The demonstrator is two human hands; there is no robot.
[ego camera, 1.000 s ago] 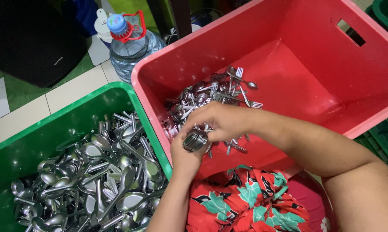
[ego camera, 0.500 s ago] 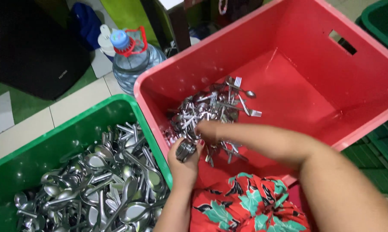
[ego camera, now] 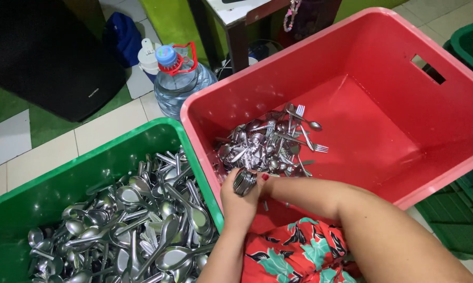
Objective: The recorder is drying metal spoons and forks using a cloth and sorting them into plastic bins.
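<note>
A tiled floor [ego camera: 47, 152] with green patches carries two plastic crates set side by side, one red and one green. At their shared edge the left hand [ego camera: 240, 202] is closed around a stack of spoons [ego camera: 244, 181], nested bowl in bowl and held upright just over the near wall of the red crate [ego camera: 362, 68]. The right hand [ego camera: 270, 184] lies against that stack; only a red-nailed fingertip shows past the forearm, so how far it is open cannot be told. Just beyond the hands, a loose heap of mixed cutlery [ego camera: 270, 144], spoons and forks tangled together, sits on the red crate's floor. To the left, the green crate [ego camera: 53, 183] is thick with larger spoons. The step looks like sorting: gathering matching spoons out of the heap into one bundle. Adding another would call for a clean pick from the tangle without loosening the stack. A water bottle [ego camera: 181, 84] stands behind the crates.
</note>
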